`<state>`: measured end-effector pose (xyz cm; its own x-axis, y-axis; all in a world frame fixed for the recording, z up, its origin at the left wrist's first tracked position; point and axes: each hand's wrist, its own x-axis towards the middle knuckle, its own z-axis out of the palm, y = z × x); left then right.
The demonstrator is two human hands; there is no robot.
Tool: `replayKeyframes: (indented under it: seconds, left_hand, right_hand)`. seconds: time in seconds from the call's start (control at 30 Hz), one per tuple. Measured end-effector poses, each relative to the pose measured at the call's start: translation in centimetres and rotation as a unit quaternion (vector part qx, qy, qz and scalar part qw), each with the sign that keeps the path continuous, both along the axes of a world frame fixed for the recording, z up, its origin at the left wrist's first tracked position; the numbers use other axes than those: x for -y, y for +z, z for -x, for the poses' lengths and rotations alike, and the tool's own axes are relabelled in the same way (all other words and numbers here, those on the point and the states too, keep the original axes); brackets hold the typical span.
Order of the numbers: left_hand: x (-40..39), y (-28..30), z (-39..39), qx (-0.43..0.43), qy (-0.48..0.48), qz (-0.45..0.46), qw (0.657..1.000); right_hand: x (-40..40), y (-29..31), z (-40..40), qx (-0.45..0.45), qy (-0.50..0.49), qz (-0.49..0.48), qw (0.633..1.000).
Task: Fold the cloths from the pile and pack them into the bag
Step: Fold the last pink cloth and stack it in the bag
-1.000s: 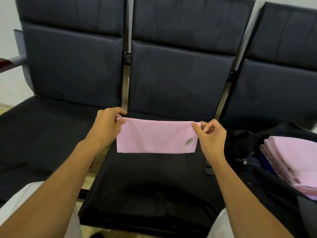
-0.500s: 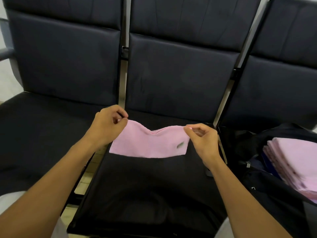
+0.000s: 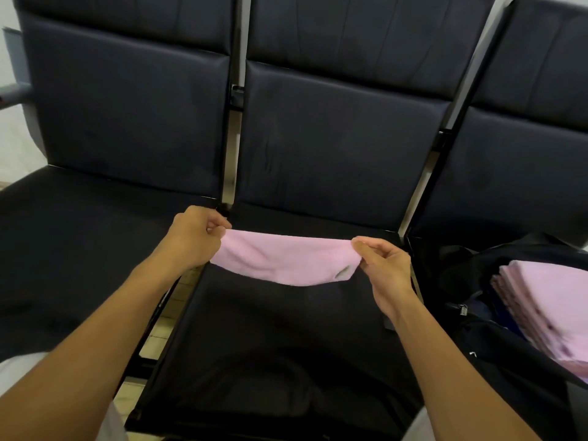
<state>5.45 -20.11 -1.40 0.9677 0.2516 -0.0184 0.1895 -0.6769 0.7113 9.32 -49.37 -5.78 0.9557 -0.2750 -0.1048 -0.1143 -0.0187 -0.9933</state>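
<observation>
The left hand (image 3: 194, 238) and right hand (image 3: 383, 268) each pinch an upper corner of the pink rectangular cloth (image 3: 286, 262), keeping it spread for folding above the black padded seat (image 3: 254, 345).

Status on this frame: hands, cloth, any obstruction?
Left hand and right hand pinch cloth ends. Cloth half-folded over seat. Bag at right, nothing blocking.

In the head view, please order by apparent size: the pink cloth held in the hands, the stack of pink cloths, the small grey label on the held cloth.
1-2. Held pink cloth and stack of pink cloths: unsure, the frame edge cuts the stack off.
3. Small grey label.
</observation>
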Motion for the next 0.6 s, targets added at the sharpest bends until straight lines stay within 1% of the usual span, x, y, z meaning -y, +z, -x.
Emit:
replayKeyframes:
  seconds: [0.1, 0.23, 0.33, 0.43, 0.53, 0.6]
  left_hand:
    - [0.7, 0.0, 0.2, 0.002, 0.013, -0.019, 1.0]
    - [0.9, 0.0, 0.1, 0.008, 0.003, -0.007, 1.0]
    - [1.4, 0.1, 0.2, 0.004, -0.033, 0.048, 0.998]
    - [2.2, 0.5, 0.5, -0.006, -0.07, 0.116, 0.991]
    - [2.8, 0.9, 0.7, -0.05, -0.124, 0.159, 0.978]
    - [3.1, 0.9, 0.7, -0.078, -0.147, 0.169, 0.972]
  right_hand:
    - [-0.1, -0.1, 0.1, 0.004, 0.011, -0.002, 1.0]
    - [-0.5, -0.3, 0.2, 0.007, 0.034, 0.02, 0.999]
    - [-1.2, -0.5, 0.3, 0.007, 0.045, 0.028, 0.999]
    - [-1.7, -0.5, 0.6, 0.018, 0.077, 0.026, 0.997]
    - [-2.1, -0.5, 0.9, 0.021, 0.1, 0.032, 0.994]
    - [-2.3, -0.6, 0.9, 0.016, 0.097, 0.033, 0.995]
